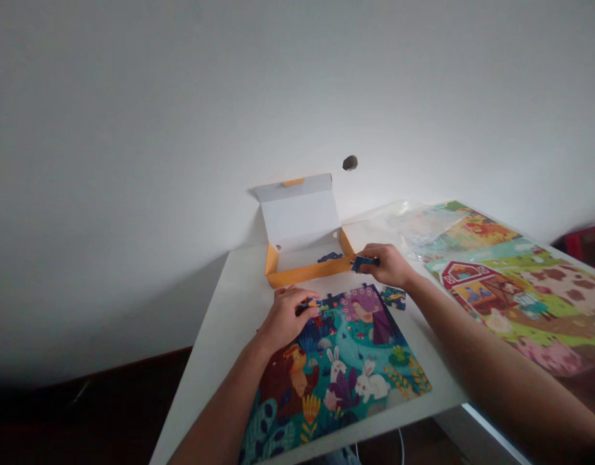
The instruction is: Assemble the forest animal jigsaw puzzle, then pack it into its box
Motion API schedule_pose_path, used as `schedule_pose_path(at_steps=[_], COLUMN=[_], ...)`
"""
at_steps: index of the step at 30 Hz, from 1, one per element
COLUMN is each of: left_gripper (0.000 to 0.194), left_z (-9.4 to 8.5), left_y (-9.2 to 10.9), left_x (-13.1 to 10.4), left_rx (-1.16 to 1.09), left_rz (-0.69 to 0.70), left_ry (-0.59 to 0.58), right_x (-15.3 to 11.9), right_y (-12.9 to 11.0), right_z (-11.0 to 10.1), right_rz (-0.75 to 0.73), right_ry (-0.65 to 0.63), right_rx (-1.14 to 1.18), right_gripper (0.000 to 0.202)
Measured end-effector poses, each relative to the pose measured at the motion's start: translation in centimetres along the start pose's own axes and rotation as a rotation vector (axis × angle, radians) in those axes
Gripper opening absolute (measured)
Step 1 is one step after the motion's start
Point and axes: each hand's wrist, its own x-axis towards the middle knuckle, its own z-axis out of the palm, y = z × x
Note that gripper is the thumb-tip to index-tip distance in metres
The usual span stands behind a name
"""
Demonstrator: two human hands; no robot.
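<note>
A partly assembled jigsaw puzzle (346,381) with rabbits, a bear and a peacock lies at the table's front. Over its upper left edge, my left hand (288,315) is closed, thumb and fingers pinching a small puzzle piece (313,303), partly hidden by the fingers. My right hand (387,263) holds a dark blue puzzle piece (363,263) beside the right front corner of an open yellow box (297,278). Inside that box lie dark blue puzzle pieces (330,257). One or more loose pieces (394,298) rest right of the puzzle's top corner, below my right hand.
The white table (208,323) stands against a white wall (157,129) with a dark hole (350,163). The box lid (300,216) leans back, raised. To the right lie a farm picture (524,303), another picture (491,227) and a clear plastic bag (423,229).
</note>
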Motion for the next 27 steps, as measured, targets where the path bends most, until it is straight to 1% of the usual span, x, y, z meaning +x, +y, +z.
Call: schedule_pose_path(at_steps=[3,5,6,8,9,10,11,14,15,16,17,18,21,22,24,26,27], left_gripper=[0.016,0.015,0.015,0.015,0.015,0.016,0.016,0.019,0.02,0.021,0.022,0.022,0.024,0.024,0.023,0.02,0.019], left_z=[0.0,-0.1,-0.1,0.0,0.0,0.0,0.0,0.0,0.0,0.0,0.0,0.0,0.2,0.3,0.4,0.4,0.3], left_y=[0.0,0.1,0.1,0.0,0.0,-0.1,-0.1,-0.3,-0.4,-0.5,-0.5,-0.6,-0.7,-0.8,-0.7,-0.6,-0.5], left_x=[-0.1,-0.1,-0.1,-0.2,-0.2,-0.2,-0.2,-0.2,-0.2,-0.2,-0.2,-0.2,-0.2,-0.2,-0.3,-0.3,-0.3], left_rx=[-0.018,-0.043,-0.055,-0.073,-0.079,-0.085,-0.09,-0.128,-0.15,-0.173,-0.194,-0.213,-0.276,-0.303,-0.37,-0.441,-0.477], left_rz=[0.025,0.034,0.041,0.054,0.055,0.051,0.045,0.017,0.007,-0.004,-0.015,-0.026,-0.059,-0.072,-0.095,-0.115,-0.129], left_ry=[0.009,0.029,0.038,0.045,0.046,0.048,0.052,0.056,0.054,0.051,0.048,0.053,0.091,0.105,0.12,0.137,0.151], right_x=[0.0,0.5,1.0,2.7,3.9,5.1,6.4,9.7,10.4,10.8,11.0,10.9,9.4,8.6,6.8,5.2,4.6], right_y=[-0.3,-0.7,-1.0,-1.6,-1.9,-2.2,-2.4,-2.7,-2.9,-3.0,-3.4,-3.8,-6.2,-7.3,-9.3,-10.8,-11.2], right_z=[0.4,0.9,1.2,1.6,1.7,1.9,2.0,2.7,2.9,3.1,3.2,3.3,3.2,3.2,3.4,4.0,4.4], right_rz=[0.107,0.156,0.17,0.174,0.171,0.17,0.178,0.223,0.228,0.228,0.22,0.206,0.13,0.098,0.046,0.035,0.047], right_ry=[0.178,0.285,0.338,0.403,0.391,0.335,0.241,-0.156,-0.263,-0.343,-0.378,-0.368,-0.249,-0.264,-0.443,-0.627,-0.678], right_rx=[0.173,0.308,0.329,0.251,0.158,0.048,-0.082,-0.446,-0.51,-0.545,-0.567,-0.582,-0.573,-0.514,-0.343,-0.28,-0.271], right_gripper=[0.027,0.034,0.037,0.04,0.04,0.04,0.04,0.038,0.035,0.033,0.032,0.033,0.032,0.031,0.036,0.041,0.04])
